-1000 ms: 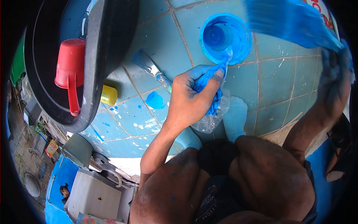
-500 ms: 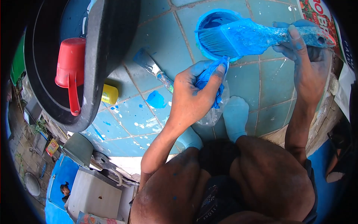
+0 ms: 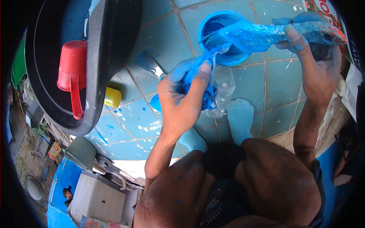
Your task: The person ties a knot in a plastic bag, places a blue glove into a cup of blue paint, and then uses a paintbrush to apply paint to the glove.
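My right hand (image 3: 317, 57) is closed around the worn handle of a wide paintbrush (image 3: 256, 36) coated in bright blue paint. Its bristles reach over a small blue tub (image 3: 237, 60) with dark blue paint inside. My left hand (image 3: 182, 100) grips a crumpled, blue-stained plastic bag (image 3: 198, 76), pressed up against the bristles at the tub's near rim. Clear plastic (image 3: 225, 89) hangs from the bag's side. A smaller paintbrush (image 3: 150, 64) lies on the tiles just beyond my left hand, its handle hidden behind the hand.
A large black basin (image 3: 108, 57) stands at the left with a red dipper (image 3: 72, 66) hanging on its rim. Beside it lies a yellow container (image 3: 112, 97). Blue and white paint spots the tiled floor (image 3: 281, 81). A grey bucket (image 3: 80, 152) sits lower left.
My left hand has moved left and slightly down with the bag, along the bristles toward their tips. The bristles now look bunched together, and the brush has shifted slightly.
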{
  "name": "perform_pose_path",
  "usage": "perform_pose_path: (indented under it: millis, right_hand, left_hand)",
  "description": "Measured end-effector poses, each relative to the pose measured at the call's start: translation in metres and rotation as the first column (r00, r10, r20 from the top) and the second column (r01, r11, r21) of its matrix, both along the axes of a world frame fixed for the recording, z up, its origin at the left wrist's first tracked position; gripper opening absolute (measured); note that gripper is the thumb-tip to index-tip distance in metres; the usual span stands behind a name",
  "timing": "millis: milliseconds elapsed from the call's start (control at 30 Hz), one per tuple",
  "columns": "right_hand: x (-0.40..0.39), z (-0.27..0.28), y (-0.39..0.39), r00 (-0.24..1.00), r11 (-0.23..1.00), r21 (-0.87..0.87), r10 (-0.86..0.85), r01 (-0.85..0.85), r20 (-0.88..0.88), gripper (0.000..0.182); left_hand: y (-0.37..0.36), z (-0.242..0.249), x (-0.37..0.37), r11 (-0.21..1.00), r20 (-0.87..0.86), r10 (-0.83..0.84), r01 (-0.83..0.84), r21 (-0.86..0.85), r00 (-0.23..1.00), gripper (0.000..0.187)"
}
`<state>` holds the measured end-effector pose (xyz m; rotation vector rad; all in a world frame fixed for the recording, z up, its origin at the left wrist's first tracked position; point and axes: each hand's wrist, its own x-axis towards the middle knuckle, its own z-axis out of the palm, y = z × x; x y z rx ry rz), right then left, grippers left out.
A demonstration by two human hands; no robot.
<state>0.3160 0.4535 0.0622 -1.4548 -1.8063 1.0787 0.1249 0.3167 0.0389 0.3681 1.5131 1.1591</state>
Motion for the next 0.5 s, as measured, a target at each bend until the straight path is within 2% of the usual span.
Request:
perform_pose_path:
  millis: [67,133,233,300,367,400,433,500]
  right_hand:
    - [0.001,-0.001,0.001,1.0,1.0,0.01,0.013,-0.012,-0.01,0.032]
    - [0.001,-0.002,0.002,0.999,0.999,0.022,0.026,-0.026,-0.02,0.031]
    - [-0.003,-0.002,0.001,0.995,0.997,0.065,0.047,-0.042,-0.087,0.029]
    - [-0.005,0.0,0.001,0.976,0.989,0.112,0.118,-0.098,-0.183,0.027]
    - [0.003,-0.002,0.0,0.983,0.984,0.165,0.094,-0.068,-0.155,0.027]
    - [0.006,-0.002,-0.001,0.99,0.976,0.216,0.068,-0.04,-0.125,0.026]
    - [0.004,-0.002,0.0,0.989,0.975,0.219,0.072,-0.042,-0.128,0.026]
    - [0.001,-0.001,0.002,0.977,0.973,0.222,0.102,-0.059,-0.186,0.025]
  left_hand:
    - [-0.005,0.004,-0.006,0.999,-0.057,0.001,0.002,0.042,0.998,0.023]
    - [-0.013,0.005,-0.01,0.998,-0.198,0.034,-0.023,0.058,0.98,0.022]
    - [-0.029,0.007,-0.022,0.999,-0.232,-0.039,0.041,0.005,0.972,0.023]
    - [-0.045,0.001,-0.03,0.999,-0.227,-0.029,0.031,0.005,0.973,0.023]
    - [-0.057,0.001,-0.037,0.996,-0.216,-0.079,0.067,-0.062,0.973,0.022]
    - [-0.054,0.011,-0.036,0.997,-0.095,-0.024,0.017,-0.077,0.995,0.02]
    - [-0.059,0.011,-0.039,0.997,-0.098,-0.021,0.013,-0.074,0.995,0.02]
    - [-0.074,0.007,-0.049,0.981,-0.099,-0.102,0.083,-0.174,0.99,0.019]
